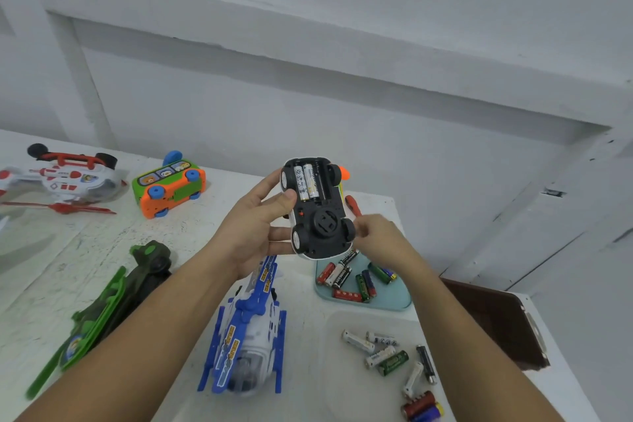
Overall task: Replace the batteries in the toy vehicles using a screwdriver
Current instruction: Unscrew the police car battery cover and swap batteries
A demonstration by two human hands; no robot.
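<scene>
The person holds the car (pixel 317 207) up above the table (pixel 85 250), belly toward the camera, black underside and four wheels showing. The left hand (pixel 255 229) grasps it from the left, thumb pressed on the underside and fingers wrapped behind the body. The car's battery bay is uncovered at its far end, and two white batteries (pixel 306 181) lie side by side in it. The right hand (pixel 380 240) sits just right of the car's near wheel with its fingers curled together; whether they pinch something small or only touch the wheel cannot be told. Behind the car, partly hidden by it, the red handle of the screwdriver (pixel 352 204) lies on the table. Below the car, toward the person, a teal tray (pixel 394 298) holds a heap of red, green and black cells (pixel 349 279). Nearer still, a clear tray (pixel 332 336) carries loose cells (pixel 394 356), mostly white. Below and left of the car lies a blue helicopter (pixel 246 329), partly under the left forearm. Further left of the car lies a green helicopter (pixel 113 298). Well left of the car and farther back, an orange and green bus (pixel 169 185) rests on its side, with a red and white helicopter (pixel 61 178) beyond it, upside down. A brown case (pixel 496 322) lies right of the teal tray.
</scene>
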